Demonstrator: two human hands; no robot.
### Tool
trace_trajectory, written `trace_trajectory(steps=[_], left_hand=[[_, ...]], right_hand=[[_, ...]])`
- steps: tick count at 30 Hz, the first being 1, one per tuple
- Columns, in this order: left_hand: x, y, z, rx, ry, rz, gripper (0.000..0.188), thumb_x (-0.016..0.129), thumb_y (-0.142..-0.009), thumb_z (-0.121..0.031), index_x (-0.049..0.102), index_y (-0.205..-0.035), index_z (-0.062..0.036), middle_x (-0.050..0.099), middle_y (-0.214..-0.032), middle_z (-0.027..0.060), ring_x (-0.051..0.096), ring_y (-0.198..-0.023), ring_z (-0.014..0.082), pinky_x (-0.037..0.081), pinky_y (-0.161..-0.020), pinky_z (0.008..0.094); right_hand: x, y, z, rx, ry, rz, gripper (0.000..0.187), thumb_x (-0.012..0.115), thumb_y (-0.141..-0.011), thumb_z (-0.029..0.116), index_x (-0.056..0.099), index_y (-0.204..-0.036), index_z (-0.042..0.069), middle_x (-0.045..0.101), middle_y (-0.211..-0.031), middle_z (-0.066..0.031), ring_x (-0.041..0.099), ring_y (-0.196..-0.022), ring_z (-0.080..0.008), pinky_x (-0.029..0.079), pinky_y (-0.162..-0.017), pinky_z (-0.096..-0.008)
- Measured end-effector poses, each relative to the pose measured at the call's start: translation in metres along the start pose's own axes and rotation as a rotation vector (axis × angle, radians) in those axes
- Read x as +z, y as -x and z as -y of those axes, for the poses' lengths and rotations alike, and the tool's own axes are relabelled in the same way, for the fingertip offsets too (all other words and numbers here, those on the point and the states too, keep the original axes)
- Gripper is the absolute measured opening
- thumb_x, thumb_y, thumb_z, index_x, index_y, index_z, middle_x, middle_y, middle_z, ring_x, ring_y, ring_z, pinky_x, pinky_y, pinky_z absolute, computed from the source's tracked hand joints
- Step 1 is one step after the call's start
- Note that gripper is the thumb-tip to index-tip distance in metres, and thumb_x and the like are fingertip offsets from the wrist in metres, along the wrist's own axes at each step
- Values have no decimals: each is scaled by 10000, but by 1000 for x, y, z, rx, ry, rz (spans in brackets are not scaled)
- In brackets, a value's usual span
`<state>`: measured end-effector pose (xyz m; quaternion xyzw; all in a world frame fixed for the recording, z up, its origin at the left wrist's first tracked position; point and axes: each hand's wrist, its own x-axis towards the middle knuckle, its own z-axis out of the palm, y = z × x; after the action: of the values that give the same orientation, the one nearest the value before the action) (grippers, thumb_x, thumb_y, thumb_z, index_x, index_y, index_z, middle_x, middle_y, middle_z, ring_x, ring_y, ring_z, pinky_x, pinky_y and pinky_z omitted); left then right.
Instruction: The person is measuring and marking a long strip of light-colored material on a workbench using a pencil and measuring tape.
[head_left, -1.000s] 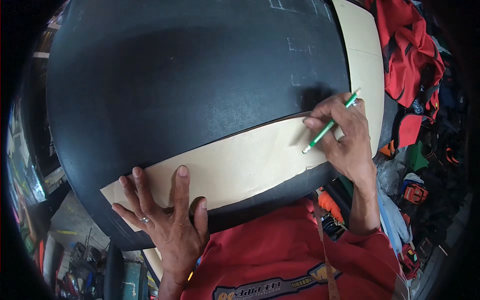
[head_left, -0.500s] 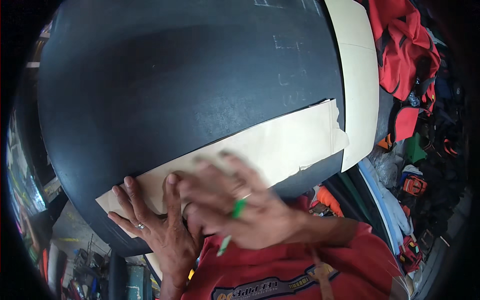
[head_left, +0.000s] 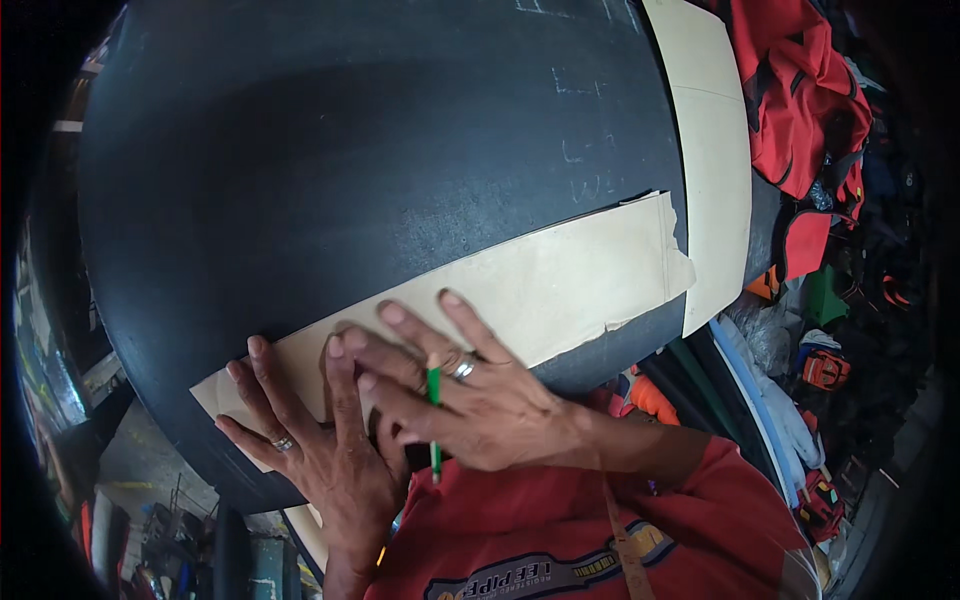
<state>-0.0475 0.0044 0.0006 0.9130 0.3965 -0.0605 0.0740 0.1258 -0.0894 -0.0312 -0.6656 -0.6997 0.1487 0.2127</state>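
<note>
A long strip of cream-coloured card (head_left: 560,275) lies slantwise on a dark table, its right end torn and its lower edge uneven. My left hand (head_left: 325,440) rests on the strip's left end, fingers spread, a ring on one of them. Beside it, my right hand (head_left: 480,400) is laid over the middle of the card with fingers stretched out. A thin green pencil (head_left: 435,400) is tucked between the fingers of that hand and points down toward my red shirt. The left thumb is partly hidden near the right hand.
The dark tabletop (head_left: 330,180) carries faint chalk marks near its right side. Another cream card piece (head_left: 715,170) lies along the right edge. Beyond are a red cloth bag (head_left: 790,110) and heaped clutter. A measuring tape (head_left: 622,540) hangs over my shirt.
My right hand, blurred before, has steadied on the card with its fingers more spread. The green pencil has swung more upright. My left hand stays on the strip's left end.
</note>
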Motion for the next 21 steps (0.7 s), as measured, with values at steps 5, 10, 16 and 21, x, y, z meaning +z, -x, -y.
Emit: trace_trajectory(steps=[5, 10, 16, 21], left_hand=[[-2, 1, 0, -21, -24, 27, 716, 435, -1133, -672, 357, -1767, -348, 176, -1848, 266, 118, -1713, 512, -61, -1316, 733], [-2, 0, -2, -23, -16, 27, 699, 449, -1136, -654, 368, -1763, -356, 190, -1854, 242, 111, -1717, 504, -91, -1315, 727], [3, -3, -5, -17, -25, -19, 697, 434, -1140, -654, 378, -1761, -341, 205, -1855, 228, 123, -1719, 489, -89, -1326, 707], [5, -3, -4, -6, -74, -128, 648, 419, -1150, -596, 414, -1747, -345, 241, -1863, 154, 148, -1736, 402, -33, -1347, 695]], right_hand=[[-21, 23, -29, 98, 71, 78, 484, 652, -1066, 366, 674, -1464, 92, 279, -1854, -127, 124, -1742, -363, -13, -1372, -696], [-41, 35, -46, 209, 64, 32, 539, 683, -1062, 388, 600, -1518, 113, 378, -1818, -72, 235, -1716, -364, 62, -1370, -674], [-43, 34, -47, 219, 81, 23, 519, 682, -1066, 392, 615, -1495, 108, 391, -1812, -65, 224, -1722, -352, 56, -1374, -653], [-60, 35, -55, 318, 68, 77, 450, 692, -1073, 318, 647, -1451, 79, 387, -1812, -70, 212, -1725, -344, 46, -1360, -683]])
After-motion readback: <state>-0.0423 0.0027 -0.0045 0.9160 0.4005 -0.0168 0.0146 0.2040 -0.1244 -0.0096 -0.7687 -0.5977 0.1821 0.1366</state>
